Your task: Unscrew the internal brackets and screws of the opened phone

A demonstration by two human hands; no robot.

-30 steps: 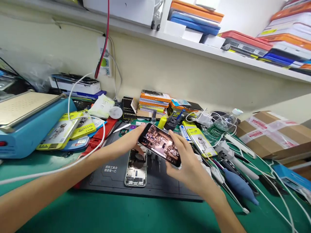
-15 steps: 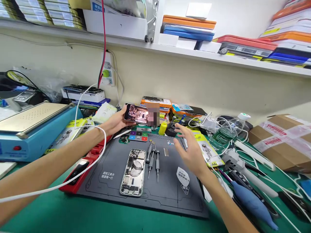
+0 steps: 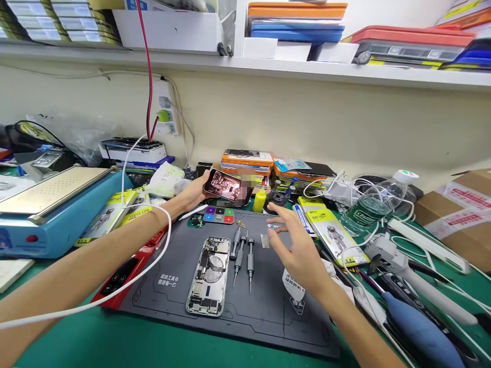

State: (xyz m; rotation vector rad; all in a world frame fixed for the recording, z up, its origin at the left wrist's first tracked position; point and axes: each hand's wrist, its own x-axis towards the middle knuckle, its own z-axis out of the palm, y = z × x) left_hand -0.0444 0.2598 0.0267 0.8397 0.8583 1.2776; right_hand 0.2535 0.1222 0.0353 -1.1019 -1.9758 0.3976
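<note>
At the back of the dark grey work mat (image 3: 161, 301), my left hand (image 3: 196, 193) grips the left end of a smartphone (image 3: 223, 185). Its lit screen, with a picture on it, faces me and the phone tilts down to the right. My right hand (image 3: 297, 250) hovers over the mat's right side, fingers apart and holding nothing. Between my arms lies an opened phone (image 3: 208, 276), its inner parts bare. Several small screwdrivers (image 3: 250, 263) rest just right of it. A small metallic strip (image 3: 264, 241) lies near my right fingertips.
A white cable (image 3: 168, 240) loops across my left forearm. At left stands a blue heating plate (image 3: 72, 217). To the right are battery packs (image 3: 333, 235), a water bottle (image 3: 378, 207), a blue air blower (image 3: 422, 327) and a cardboard box (image 3: 460, 214). A yellow bottle (image 3: 260, 200) stands behind the mat.
The view has shifted a little. The smartphone in my left hand has moved slightly right and tilts more to the right. My right hand remains open above the mat, a little lower in view.
</note>
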